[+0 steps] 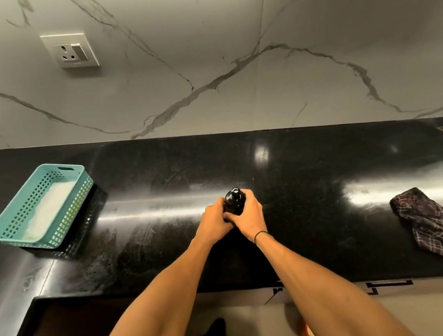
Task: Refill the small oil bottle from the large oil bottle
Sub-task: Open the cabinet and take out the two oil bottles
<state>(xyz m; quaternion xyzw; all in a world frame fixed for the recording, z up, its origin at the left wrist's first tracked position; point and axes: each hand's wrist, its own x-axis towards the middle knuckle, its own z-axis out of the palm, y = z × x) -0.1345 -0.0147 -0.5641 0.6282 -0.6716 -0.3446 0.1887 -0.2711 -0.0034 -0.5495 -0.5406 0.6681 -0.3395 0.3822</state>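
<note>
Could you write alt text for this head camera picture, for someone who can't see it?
Both hands, left hand and right hand, grip a small dark bottle standing on a black countertop. A teal basket sits to the left, a checked cloth to the right, before a marble wall with a socket.

Bottle (235,201) base hidden behind both hands (233,217).

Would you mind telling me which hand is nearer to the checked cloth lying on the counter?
Right. The right hand grips the dark bottle on the side facing the checked cloth; the left hand grips the bottle's far side, farther from the cloth.
</note>
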